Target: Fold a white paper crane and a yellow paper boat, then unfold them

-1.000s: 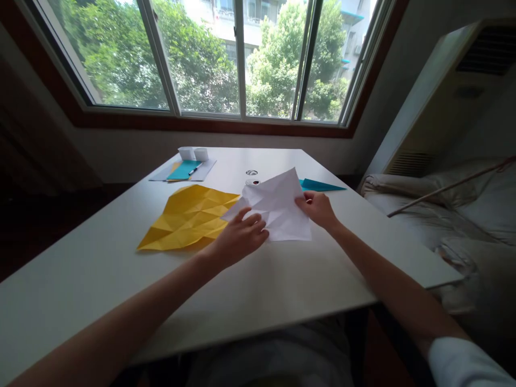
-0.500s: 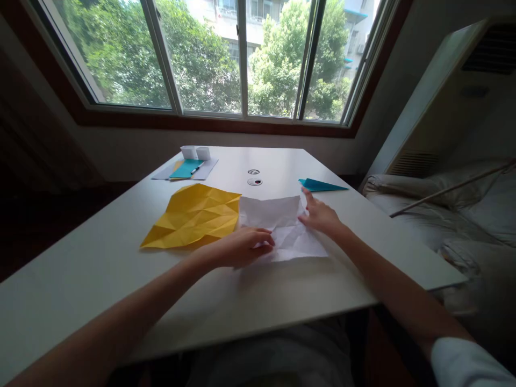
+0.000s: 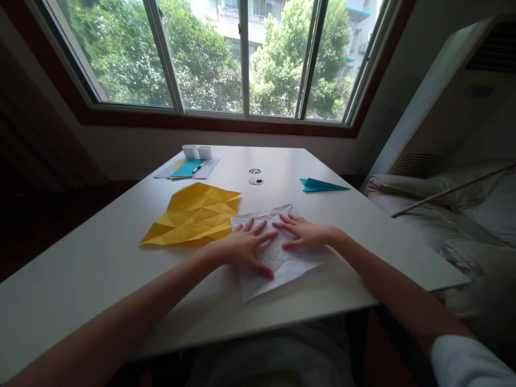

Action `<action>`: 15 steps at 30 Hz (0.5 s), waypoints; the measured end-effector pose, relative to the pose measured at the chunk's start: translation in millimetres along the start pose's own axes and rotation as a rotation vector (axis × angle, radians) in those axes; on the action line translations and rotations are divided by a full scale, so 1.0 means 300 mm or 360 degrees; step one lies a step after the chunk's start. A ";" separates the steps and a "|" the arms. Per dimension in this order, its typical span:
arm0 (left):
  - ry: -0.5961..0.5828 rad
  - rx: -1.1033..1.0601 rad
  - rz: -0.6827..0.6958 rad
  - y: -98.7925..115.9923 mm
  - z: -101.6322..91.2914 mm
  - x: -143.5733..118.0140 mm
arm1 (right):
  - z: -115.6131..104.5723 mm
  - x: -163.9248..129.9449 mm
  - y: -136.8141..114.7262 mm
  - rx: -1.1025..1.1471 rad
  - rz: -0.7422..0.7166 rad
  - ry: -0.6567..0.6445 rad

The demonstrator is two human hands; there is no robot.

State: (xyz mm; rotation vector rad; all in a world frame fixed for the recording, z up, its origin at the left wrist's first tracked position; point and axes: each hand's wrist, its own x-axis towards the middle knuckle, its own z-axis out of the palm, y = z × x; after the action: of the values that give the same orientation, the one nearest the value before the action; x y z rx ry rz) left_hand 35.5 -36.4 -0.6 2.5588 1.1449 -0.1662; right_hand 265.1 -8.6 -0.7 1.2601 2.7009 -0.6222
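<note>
A creased white sheet of paper (image 3: 262,279) lies turned at an angle near the front edge of the table. My left hand (image 3: 250,247) rests on its left part, fingers spread and palm down. On the upper right part lies my right hand (image 3: 304,232), also flat with its fingers apart. Both hands touch the paper and cover some of it. Beside the white sheet, to the left, is a yellow sheet of paper (image 3: 193,212) with many crease lines. A folded blue paper plane (image 3: 322,185) lies beyond my right hand.
On the white table (image 3: 100,252), far left, are stacked papers (image 3: 187,168) with a pen (image 3: 199,166) on top and two small white paper boxes (image 3: 197,151) behind. Two round discs (image 3: 255,181) sit mid-table. A covered couch (image 3: 403,193) stands right of the table.
The white sheet has turned and slid nearer to me. My right hand has moved left and down onto it, and my left hand has spread flat.
</note>
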 end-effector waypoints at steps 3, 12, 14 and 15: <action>-0.0156 -0.0026 -0.0123 -0.001 -0.024 -0.016 | -0.025 -0.027 0.014 -0.0022 0.0187 -0.0144; -0.0240 0.0014 -0.0256 0.028 -0.106 -0.130 | -0.075 -0.075 0.085 -0.0220 0.0460 -0.0184; -0.0156 0.0047 -0.0292 0.034 -0.117 -0.145 | -0.075 -0.073 0.098 -0.0242 0.0424 -0.0120; -0.0099 0.0055 -0.0313 0.034 -0.119 -0.148 | -0.075 -0.073 0.104 -0.0241 0.0409 -0.0099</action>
State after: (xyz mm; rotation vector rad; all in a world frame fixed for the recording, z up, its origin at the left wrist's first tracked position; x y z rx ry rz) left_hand 12.4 -61.5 45.9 2.4487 1.3795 -0.3123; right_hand 304.8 2.7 15.3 1.4857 2.4276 -0.4102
